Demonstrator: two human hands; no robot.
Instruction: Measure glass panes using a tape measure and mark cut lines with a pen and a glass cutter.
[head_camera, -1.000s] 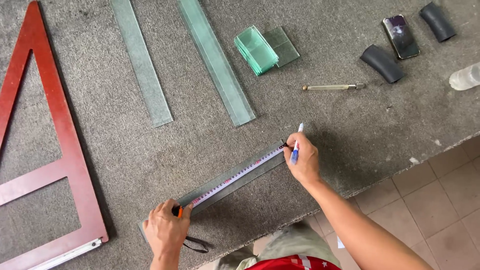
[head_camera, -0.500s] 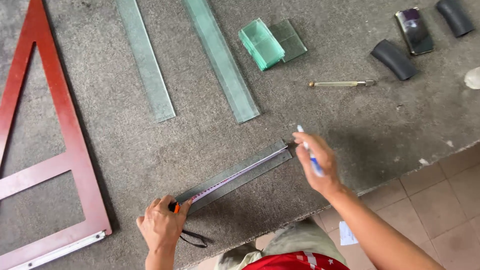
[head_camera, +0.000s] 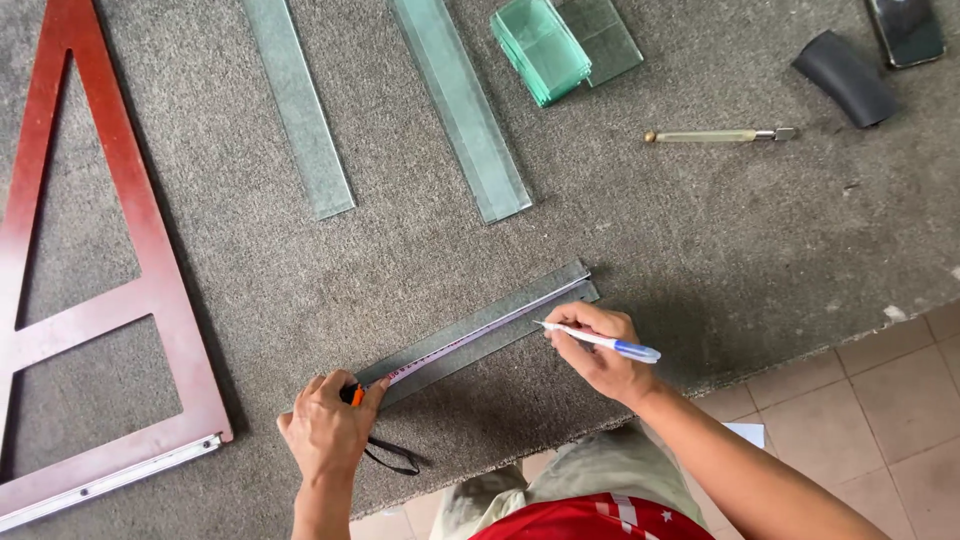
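**Closely set: pen tip at the strip's long edge, tape stretched along it**

Nearest the camera, at the bottom of the frame, the person's left hand (head_camera: 328, 432) is clenched around an orange-accented tape measure case (head_camera: 356, 395), its black wrist loop (head_camera: 392, 458) trailing on the carpeted bench (head_camera: 700, 250). From that hand the tape blade (head_camera: 470, 335) runs up and to the right, lying along a narrow glass strip (head_camera: 480, 338) in the lower middle of the frame. The strip's long axis slants from lower left to upper right, ending near the frame's centre.

The right hand (head_camera: 600, 358) sits just below the strip's upper-right part, gripping a blue-and-white pen (head_camera: 598, 341). The pen's tip points left toward the strip's near edge, at or just beside it; actual contact cannot be told. So the right hand is the nearer one to the strip's far end, the left one pins its near end.

Farther off, a red wooden triangular frame (head_camera: 120, 210) fills the left side. Two more long glass strips (head_camera: 300, 110) lie at the upper middle, with a stack of small glass panes (head_camera: 545, 45) to their right, then a glass cutter (head_camera: 715, 134), a black roll (head_camera: 845, 78) and a phone (head_camera: 905, 30) at upper right.
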